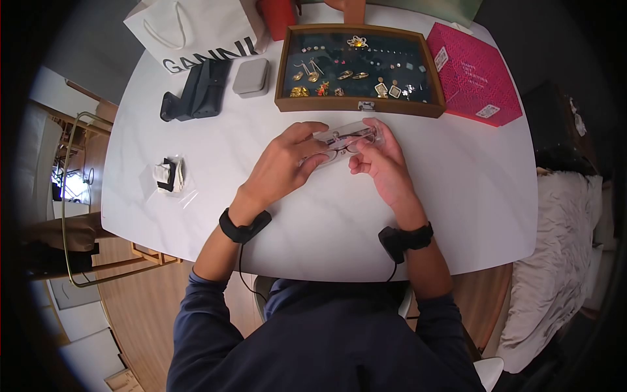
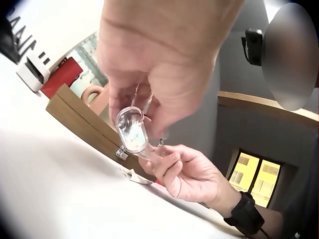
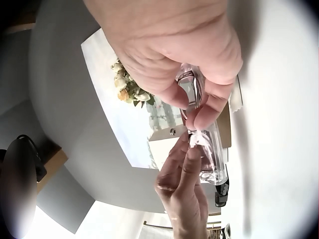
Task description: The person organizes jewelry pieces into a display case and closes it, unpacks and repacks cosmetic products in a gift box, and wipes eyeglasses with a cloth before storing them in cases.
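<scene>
A clear plastic glasses case [image 1: 356,128] is held up between both hands over the near side of the white table [image 1: 326,228]. Inside its walls show eyeglasses [image 1: 347,147] with thin dark rims. My left hand [image 1: 282,160] grips the left end, thumb on the near side and fingers on the far side. At the other end my right hand [image 1: 386,168] holds the case, with its thumb over the glasses. From the right wrist, a rimmed lens [image 3: 189,88] shows between right thumb and fingers. The case's rounded end [image 2: 132,130] faces the left wrist camera.
Behind the hands lies a wooden jewellery display box [image 1: 282,88] with earrings under glass. A pink box [image 1: 480,81] leans by its right side. To the left are a grey case [image 1: 251,78], a dark pouch [image 1: 204,91], a white paper bag [image 1: 196,32] and a small plastic-wrapped bundle [image 1: 168,175].
</scene>
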Demonstrator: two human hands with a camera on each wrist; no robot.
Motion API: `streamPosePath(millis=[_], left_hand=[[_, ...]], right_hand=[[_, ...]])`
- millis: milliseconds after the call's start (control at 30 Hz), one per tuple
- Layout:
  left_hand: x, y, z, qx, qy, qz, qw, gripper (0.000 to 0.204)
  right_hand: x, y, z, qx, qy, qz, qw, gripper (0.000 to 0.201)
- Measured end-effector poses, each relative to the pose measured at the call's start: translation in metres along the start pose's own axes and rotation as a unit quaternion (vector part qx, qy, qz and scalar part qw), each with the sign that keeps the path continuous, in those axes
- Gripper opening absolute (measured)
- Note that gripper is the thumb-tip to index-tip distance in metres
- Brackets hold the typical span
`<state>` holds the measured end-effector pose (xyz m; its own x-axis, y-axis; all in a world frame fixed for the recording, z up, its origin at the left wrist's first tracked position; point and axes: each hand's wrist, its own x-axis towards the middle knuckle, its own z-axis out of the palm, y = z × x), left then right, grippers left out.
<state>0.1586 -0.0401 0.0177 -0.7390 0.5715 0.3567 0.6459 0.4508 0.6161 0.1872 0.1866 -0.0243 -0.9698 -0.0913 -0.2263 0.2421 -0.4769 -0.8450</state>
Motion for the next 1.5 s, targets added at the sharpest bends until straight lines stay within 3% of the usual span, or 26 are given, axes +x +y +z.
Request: streamPosePath(millis=[167, 267, 333, 433, 567, 767, 833, 900, 1000, 1067, 1100, 1133, 1167, 1333, 1400, 1433, 1500], left_hand=[[-0.001, -0.001, 0.006, -0.026, 0.010, -0.006, 1.000, 0.020], [0.000, -0.001, 0.008, 0.013, 0.019, 0.045, 0.999, 0.014], [0.000, 0.005, 0.009, -0.098, 0.065, -0.111, 0.987, 0.006], [0.001, -0.007, 0.008, -0.142, 0.118, -0.123, 0.975, 0.009], [0.001, -0.017, 0.001, -0.169, 0.123, -0.104, 0.972, 0.010], [-0.007, -0.040, -0.011, -0.365, 0.134, -0.137, 0.911, 0.019], [-0.006, -0.045, -0.014, -0.476, 0.165, -0.195, 0.842, 0.023], [-0.004, -0.042, -0.018, -0.486, 0.162, -0.216, 0.831, 0.024], [-0.005, -0.050, -0.016, -0.501, 0.162, -0.230, 0.818, 0.027], [-0.005, -0.054, -0.016, -0.506, 0.167, -0.222, 0.817, 0.030], [-0.006, -0.054, -0.017, -0.517, 0.164, -0.224, 0.810, 0.030], [-0.005, -0.054, -0.019, -0.527, 0.161, -0.226, 0.803, 0.031], [-0.005, -0.053, -0.020, -0.527, 0.160, -0.226, 0.803, 0.031], [-0.002, -0.035, -0.016, -0.578, 0.075, -0.203, 0.787, 0.028], [-0.003, -0.037, -0.011, -0.573, 0.055, -0.193, 0.795, 0.027], [-0.003, -0.038, -0.007, -0.567, 0.033, -0.184, 0.802, 0.027], [-0.005, -0.034, -0.002, -0.540, 0.039, -0.162, 0.825, 0.023]], right_hand=[[-0.002, -0.002, 0.001, 0.000, 0.030, -0.012, 0.999, 0.036], [0.001, 0.005, -0.007, 0.026, 0.022, -0.013, 0.999, 0.032], [0.004, 0.008, -0.010, 0.024, 0.027, -0.003, 0.999, 0.030], [0.004, 0.006, -0.006, 0.016, 0.048, 0.013, 0.999, 0.029], [0.010, 0.017, -0.007, 0.016, 0.077, 0.005, 0.997, 0.029], [0.012, 0.024, -0.009, -0.032, 0.075, -0.025, 0.996, 0.025], [0.011, 0.023, -0.005, -0.039, 0.059, -0.022, 0.997, 0.029], [0.008, 0.019, 0.001, -0.047, 0.040, -0.019, 0.998, 0.033], [-0.002, 0.004, 0.007, -0.160, 0.058, -0.053, 0.984, 0.037], [-0.006, -0.012, -0.003, -0.412, 0.080, -0.074, 0.905, 0.037], [-0.006, -0.013, -0.007, -0.413, 0.079, -0.073, 0.904, 0.037], [-0.006, -0.013, -0.012, -0.539, 0.120, -0.162, 0.818, 0.037], [-0.005, -0.012, -0.016, -0.647, 0.158, -0.246, 0.704, 0.037], [0.004, -0.008, -0.034, -0.662, 0.140, -0.239, 0.697, 0.025], [0.010, -0.014, -0.034, -0.618, 0.173, -0.213, 0.736, 0.019], [0.010, -0.017, -0.029, -0.619, 0.172, -0.215, 0.735, 0.019], [0.008, -0.027, -0.016, -0.425, 0.207, -0.267, 0.840, 0.017]])
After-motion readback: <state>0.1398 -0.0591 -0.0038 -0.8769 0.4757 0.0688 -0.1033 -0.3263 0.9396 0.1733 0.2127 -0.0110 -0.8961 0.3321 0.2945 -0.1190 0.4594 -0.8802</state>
